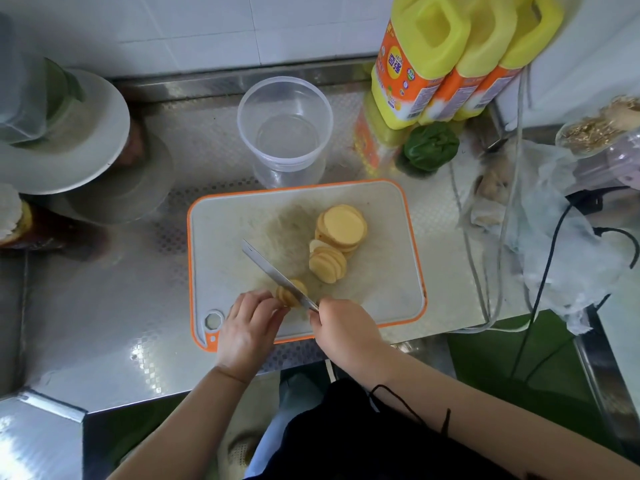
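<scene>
A white cutting board with an orange rim [221, 237] lies on the steel counter. My right hand [341, 323] grips the handle of a knife [273, 271], whose blade runs up and left across a small potato piece [289, 294]. My left hand [249, 323] holds that piece with curled fingertips at its left side. Two heaps of round potato slices lie further back on the board, a large one [343, 225] and a smaller one [327, 263].
A clear plastic tub [285, 129] stands behind the board. Yellow bottles [433, 57] and a green pepper [431, 147] are at the back right. Plastic bags and cables [554, 244] lie right. A pale plate [79, 143] sits left. The counter edge is near my body.
</scene>
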Demonstrator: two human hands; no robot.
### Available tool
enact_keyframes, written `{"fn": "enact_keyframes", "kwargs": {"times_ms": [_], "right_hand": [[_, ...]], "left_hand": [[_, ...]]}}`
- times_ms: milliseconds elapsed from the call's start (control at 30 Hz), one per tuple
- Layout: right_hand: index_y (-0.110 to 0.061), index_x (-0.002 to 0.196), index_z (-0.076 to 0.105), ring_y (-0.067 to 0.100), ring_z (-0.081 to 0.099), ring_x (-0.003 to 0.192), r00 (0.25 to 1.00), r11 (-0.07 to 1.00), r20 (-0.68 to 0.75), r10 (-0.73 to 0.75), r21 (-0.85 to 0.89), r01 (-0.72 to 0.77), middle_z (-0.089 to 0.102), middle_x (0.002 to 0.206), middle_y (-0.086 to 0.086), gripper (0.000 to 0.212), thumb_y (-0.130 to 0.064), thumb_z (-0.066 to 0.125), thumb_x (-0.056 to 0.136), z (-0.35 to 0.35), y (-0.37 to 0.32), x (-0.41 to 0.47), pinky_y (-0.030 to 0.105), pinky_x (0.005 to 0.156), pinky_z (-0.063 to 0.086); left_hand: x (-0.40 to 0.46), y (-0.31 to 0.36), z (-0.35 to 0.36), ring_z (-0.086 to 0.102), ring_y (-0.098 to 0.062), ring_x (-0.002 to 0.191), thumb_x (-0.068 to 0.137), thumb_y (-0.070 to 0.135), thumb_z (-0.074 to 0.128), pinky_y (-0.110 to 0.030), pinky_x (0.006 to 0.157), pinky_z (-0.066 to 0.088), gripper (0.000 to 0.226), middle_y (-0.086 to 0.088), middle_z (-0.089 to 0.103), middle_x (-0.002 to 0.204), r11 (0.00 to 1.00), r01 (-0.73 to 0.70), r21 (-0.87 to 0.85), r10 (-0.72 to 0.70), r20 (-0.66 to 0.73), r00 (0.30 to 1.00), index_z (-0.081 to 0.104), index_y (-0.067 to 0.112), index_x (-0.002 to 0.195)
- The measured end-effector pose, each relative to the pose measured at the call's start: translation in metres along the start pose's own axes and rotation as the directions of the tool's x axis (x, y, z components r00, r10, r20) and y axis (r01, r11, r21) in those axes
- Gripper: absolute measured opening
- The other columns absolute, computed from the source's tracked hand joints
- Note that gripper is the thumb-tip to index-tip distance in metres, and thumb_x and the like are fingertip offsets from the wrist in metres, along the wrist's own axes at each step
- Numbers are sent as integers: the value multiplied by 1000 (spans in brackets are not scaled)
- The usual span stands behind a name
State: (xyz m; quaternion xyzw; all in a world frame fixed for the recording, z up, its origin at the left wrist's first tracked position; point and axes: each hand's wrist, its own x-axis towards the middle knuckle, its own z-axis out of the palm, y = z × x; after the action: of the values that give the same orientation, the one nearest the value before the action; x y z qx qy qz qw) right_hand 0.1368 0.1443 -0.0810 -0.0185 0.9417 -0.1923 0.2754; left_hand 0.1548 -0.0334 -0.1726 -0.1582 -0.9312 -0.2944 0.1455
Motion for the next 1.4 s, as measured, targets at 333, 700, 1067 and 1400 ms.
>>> {"fn": "enact_keyframes", "kwargs": {"times_ms": [333,700,1067,1400], "right_hand": [[-6,104,59,32,64,92,996,988,61,-61,-142,69,66,98,12,19,-17,45,98,9,-13,3,30,65,37],[-10,98,57,28,63,80,997,994,-40,-60,-96,56,64,84,9,36,-37,35,102,-2,-6,3,32,61,39],[-12,96,56,19,45,67,1000,999,1,9,-52,-9,49,75,0,34,-38,35,102,-11,4,-4,28,59,32],[-9,100,57,20,44,68,997,996,56,-50,-78,54,47,76,2,31,-33,38,102,-8,2,-6,29,60,32]], "left_hand": [[-14,-9,6,61,-26,94,95,22,57,-38,73,54,12,-5,60,110,999,21,-49,-17,82,996,61,18,106],[-11,-12,8,61,-28,89,86,10,65,-38,74,53,27,-3,53,108,998,-41,38,39,67,997,56,19,110],[-1,-9,9,55,-24,92,82,11,67,-36,70,56,32,-3,49,110,991,-126,39,122,95,988,53,17,110],[-2,-13,7,56,-25,91,87,10,54,-37,69,57,18,-5,53,108,990,-142,8,140,140,980,55,13,105]]}}
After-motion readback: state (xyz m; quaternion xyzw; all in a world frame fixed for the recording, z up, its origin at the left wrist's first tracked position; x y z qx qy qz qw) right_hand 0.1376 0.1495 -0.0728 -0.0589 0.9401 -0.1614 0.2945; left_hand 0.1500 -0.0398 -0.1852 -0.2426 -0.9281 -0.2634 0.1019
